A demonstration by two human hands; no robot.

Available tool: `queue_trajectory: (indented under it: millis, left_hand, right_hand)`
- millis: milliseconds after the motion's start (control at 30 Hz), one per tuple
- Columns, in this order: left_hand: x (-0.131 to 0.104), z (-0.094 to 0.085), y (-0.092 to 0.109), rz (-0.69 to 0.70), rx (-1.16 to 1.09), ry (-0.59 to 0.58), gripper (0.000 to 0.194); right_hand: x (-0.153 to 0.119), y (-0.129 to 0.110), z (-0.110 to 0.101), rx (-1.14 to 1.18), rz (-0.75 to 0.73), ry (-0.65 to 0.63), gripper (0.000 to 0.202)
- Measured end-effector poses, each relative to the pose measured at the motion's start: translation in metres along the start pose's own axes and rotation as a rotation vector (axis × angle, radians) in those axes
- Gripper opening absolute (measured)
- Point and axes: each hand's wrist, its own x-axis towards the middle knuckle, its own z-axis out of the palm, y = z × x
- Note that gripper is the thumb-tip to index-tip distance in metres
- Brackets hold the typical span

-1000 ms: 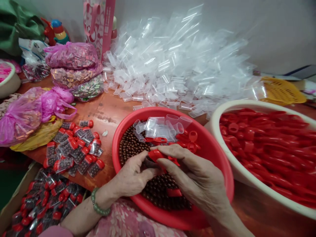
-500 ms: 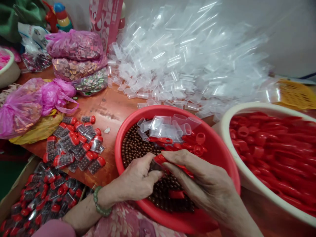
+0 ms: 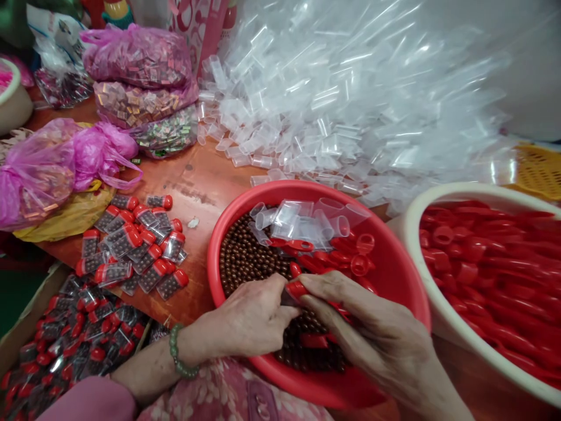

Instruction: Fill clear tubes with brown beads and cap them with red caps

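My left hand (image 3: 256, 316), with a green bead bracelet at the wrist, is closed around a small clear plastic tube (image 3: 288, 298) that looks dark inside. On the tube's end sits a red cap (image 3: 297, 289), pinched between the thumb and fingers of my right hand (image 3: 372, 318). Both hands are over a red basin (image 3: 213, 269). Brown round beads (image 3: 248, 257) fill its left and near side. Empty clear tubes (image 3: 291, 222) and loose red caps (image 3: 360, 264) lie at its far side. My fingers hide most of the held tube.
Right of the basin stands a white tub (image 3: 412, 234) full of red plastic parts (image 3: 491, 275). Behind lies a big heap of clear tubes (image 3: 333, 111). Capped, filled tubes (image 3: 127, 240) lie on the table, with more in a box (image 3: 79, 345) below. Pink bags (image 3: 135, 58) stand at the back left.
My hands stay together on the capped tube, having moved slightly right in view. The view has tilted a little, so the bags and the heap of tubes sit higher in the picture.
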Motion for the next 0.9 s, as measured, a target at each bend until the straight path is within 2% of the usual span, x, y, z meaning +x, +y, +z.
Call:
queue_trajectory:
  millis: [133,233,367,467,567,667,767,833,900]
  left_hand:
    - [0.003,-0.002,0.001,-0.033,-0.085,-0.041,0.01]
    - [0.003,-0.001,0.0,-0.044,-0.033,-0.034,0.012]
    - [0.002,0.0,-0.002,-0.041,-0.016,-0.006,0.01]
    - [0.003,0.001,-0.003,-0.05,-0.105,0.002,0.006]
    - [0.006,0.0,-0.002,-0.042,-0.39,0.011,0.008]
    - [0.01,-0.001,-0.001,-0.103,-0.786,-0.075,0.027]
    - [0.011,-0.002,-0.003,-0.138,-1.021,-0.153,0.051]
    - [0.011,0.0,-0.005,-0.156,-1.119,-0.171,0.057]
    - [0.012,0.003,-0.006,-0.234,-1.189,-0.159,0.061]
  right_hand:
    - [-0.001,0.001,-0.003,0.007,0.067,-0.045,0.023]
    - [-0.002,-0.001,-0.001,-0.007,0.062,-0.07,0.023]
    - [-0.004,-0.004,0.008,-0.112,-0.02,0.034,0.026]
    - [-0.007,-0.006,0.012,-0.249,-0.058,0.042,0.025]
    - [-0.008,-0.006,0.015,-0.379,-0.09,-0.015,0.041]
    - [-0.009,-0.006,0.021,-0.485,-0.126,-0.055,0.065]
    - [-0.007,-0.005,0.026,-0.577,-0.179,0.004,0.065]
    - [-0.005,-0.006,0.028,-0.597,-0.222,0.061,0.064]
    - [-0.003,-0.006,0.028,-0.592,-0.262,0.07,0.066]
